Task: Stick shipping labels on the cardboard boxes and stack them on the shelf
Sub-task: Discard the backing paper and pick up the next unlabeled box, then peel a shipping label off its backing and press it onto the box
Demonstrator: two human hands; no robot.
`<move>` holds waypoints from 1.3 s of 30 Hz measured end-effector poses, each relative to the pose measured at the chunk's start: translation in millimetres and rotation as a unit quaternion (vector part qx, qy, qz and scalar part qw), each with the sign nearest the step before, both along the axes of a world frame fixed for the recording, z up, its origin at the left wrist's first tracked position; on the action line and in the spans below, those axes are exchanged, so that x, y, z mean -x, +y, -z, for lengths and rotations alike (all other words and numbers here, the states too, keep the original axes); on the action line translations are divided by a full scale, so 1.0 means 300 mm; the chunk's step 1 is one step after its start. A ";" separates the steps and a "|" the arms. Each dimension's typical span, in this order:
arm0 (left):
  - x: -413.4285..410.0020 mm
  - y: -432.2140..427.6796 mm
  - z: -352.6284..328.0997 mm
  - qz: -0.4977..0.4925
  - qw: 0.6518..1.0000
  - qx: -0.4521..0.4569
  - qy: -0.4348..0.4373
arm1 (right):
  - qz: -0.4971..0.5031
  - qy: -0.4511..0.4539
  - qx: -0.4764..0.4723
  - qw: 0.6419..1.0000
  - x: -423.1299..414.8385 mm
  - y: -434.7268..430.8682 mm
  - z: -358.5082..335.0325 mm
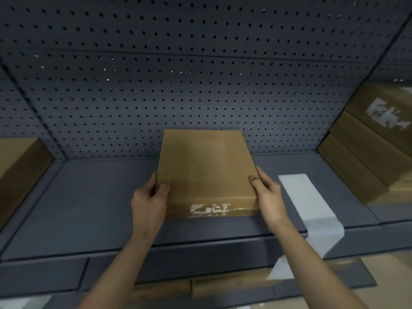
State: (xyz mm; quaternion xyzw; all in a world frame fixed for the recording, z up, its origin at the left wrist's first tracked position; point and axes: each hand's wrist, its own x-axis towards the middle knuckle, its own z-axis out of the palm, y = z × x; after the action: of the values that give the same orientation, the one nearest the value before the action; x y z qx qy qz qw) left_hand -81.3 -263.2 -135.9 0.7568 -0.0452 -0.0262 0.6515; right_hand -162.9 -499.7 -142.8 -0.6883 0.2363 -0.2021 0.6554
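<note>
While the left hand (149,197) and the right hand (266,192) grip the cardboard box (205,166) by its near corners, it sits over the middle of the grey shelf (89,208). Each thumb lies on its top, the fingers (153,178) curled round its sides (whether it touches the shelf I cannot tell). Torn white scraps (210,210) mark its front face. A white label strip (305,197) lies just right, hanging over the shelf edge. Stacked boxes (365,157) stand far right, another box (20,168) far left.
</note>
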 end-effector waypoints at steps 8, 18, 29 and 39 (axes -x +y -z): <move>0.028 -0.053 0.034 -0.064 0.997 -0.037 0.011 | -0.033 0.011 -0.006 0.999 0.016 -0.039 0.055; 0.036 -0.066 0.014 -0.067 0.993 -0.102 0.002 | -0.064 0.044 -0.009 0.997 0.004 -0.073 0.071; 0.048 -0.122 -0.080 -0.055 0.938 -0.265 -0.216 | 0.028 0.062 0.084 0.994 0.090 -0.180 0.007; 0.209 -0.519 -0.155 0.183 0.938 -0.207 -0.209 | 0.142 0.195 0.228 0.943 0.437 -0.430 0.050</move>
State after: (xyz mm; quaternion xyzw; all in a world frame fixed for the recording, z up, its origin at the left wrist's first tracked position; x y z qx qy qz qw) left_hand -144.0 -418.8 -89.5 0.8417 -0.3120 0.0049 0.4406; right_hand -294.1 -628.7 -157.8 -0.8047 0.4019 -0.2033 0.3867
